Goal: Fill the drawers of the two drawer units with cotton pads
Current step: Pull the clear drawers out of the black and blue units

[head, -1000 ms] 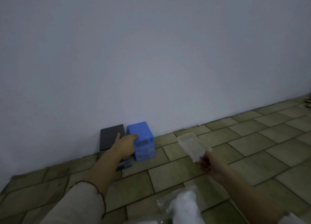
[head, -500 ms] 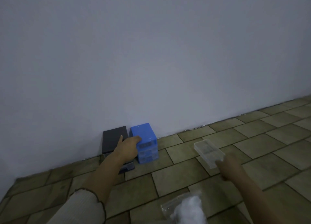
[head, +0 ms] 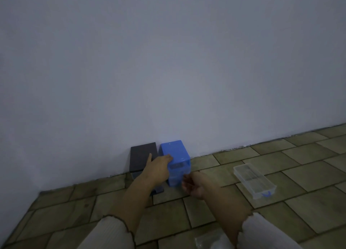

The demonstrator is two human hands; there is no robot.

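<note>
Blue drawer unit: sitting on the tiled floor against the white wall, just left of frame centre; translucent drawer fronts facing the camera.
Dark drawer unit: standing just beside the blue one, on its left in the frame, also against the wall; its lower part is hiding behind the left forearm.
Left hand: lying on the blue unit's top front edge, fingers straight and pressing on the lid, thumb pointing toward the dark unit.
Right hand: reaching at the lower front of the blue unit, fingers curling toward a drawer front; blur is preventing a reading of whether it is grasping anything.
Clear drawer: lying out on the floor at centre right of the frame, well apart from both units, a blue handle showing at its near end.
Plastic bag: showing at the bottom edge, right of centre; contents too cropped to identify.
</note>
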